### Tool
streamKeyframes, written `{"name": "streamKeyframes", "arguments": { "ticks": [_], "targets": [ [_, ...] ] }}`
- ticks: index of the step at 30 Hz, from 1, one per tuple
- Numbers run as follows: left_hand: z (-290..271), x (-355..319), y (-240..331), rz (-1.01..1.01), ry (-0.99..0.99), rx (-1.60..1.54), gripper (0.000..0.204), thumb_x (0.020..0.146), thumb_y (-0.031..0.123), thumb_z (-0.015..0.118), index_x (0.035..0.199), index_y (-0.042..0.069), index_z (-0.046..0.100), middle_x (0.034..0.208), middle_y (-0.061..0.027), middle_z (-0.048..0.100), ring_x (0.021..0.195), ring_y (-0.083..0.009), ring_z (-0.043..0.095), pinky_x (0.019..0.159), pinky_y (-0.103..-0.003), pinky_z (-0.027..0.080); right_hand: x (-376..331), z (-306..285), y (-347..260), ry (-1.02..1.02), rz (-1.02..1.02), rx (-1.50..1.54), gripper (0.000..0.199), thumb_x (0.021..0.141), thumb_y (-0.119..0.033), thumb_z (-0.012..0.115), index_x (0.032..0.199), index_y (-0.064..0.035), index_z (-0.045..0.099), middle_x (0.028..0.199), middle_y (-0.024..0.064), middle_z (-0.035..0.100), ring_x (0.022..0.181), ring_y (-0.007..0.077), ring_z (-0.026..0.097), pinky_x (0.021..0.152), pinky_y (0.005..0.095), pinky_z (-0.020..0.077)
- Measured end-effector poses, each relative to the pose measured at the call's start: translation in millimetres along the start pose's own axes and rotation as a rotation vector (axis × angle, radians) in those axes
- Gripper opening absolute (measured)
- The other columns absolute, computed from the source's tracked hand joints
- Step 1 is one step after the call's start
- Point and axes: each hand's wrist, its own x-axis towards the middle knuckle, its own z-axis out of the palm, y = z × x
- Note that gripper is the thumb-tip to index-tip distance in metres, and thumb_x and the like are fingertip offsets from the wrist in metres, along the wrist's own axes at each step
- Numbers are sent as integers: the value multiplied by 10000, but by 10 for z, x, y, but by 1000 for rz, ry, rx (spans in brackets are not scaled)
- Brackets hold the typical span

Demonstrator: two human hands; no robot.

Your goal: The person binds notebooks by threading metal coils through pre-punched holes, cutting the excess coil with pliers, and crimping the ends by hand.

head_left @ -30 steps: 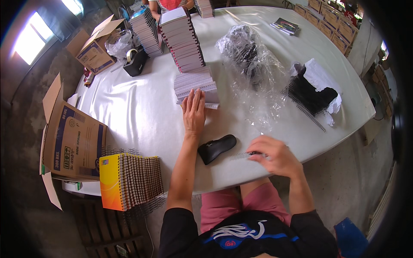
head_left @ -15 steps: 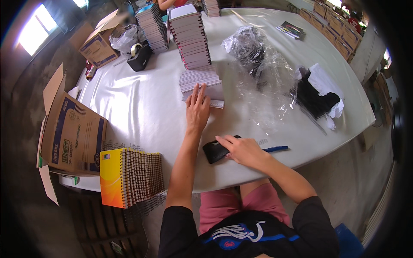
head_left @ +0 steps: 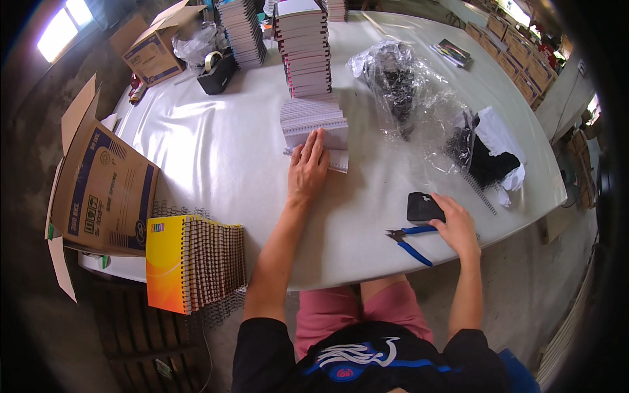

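Closest to me, my right hand (head_left: pixel 453 226) rests on the white table (head_left: pixel 216 157) near its front edge, fingers loosely curled over the blue handles of the pliers (head_left: pixel 409 241), touching rather than pinching them. Just beyond it lies a small black pouch (head_left: pixel 424 207), against my fingertips. Further in, my left hand (head_left: pixel 309 165) lies flat, fingers spread, pressing on a low pile of punched white sheets (head_left: pixel 314 124). Behind that rises a tall stack of notebooks (head_left: pixel 303 46), with crumpled clear plastic (head_left: pixel 419 105) to its right.
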Motion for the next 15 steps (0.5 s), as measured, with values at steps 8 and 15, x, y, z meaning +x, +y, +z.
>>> {"name": "streamKeyframes", "arguments": {
  "ticks": [8,15],
  "targets": [
    [-93,44,71,5,-23,17,254,848,163,568,1096,112,590,1155,-88,555,1189,-225,473,977,-418,336,-41,132,95,67,44,84,588,745,-137,715,1290,-136,494,1270,96,505,1052,344,557,847,425,472],
    [-19,255,108,-201,3,-75,318,744,357,710,865,115,542,855,-33,519,829,-218,490,796,-386,303,-98,-24,-63,101,86,89,666,762,-188,715,1356,-194,412,1350,108,396,1075,384,529,826,457,475]
  ]
}}
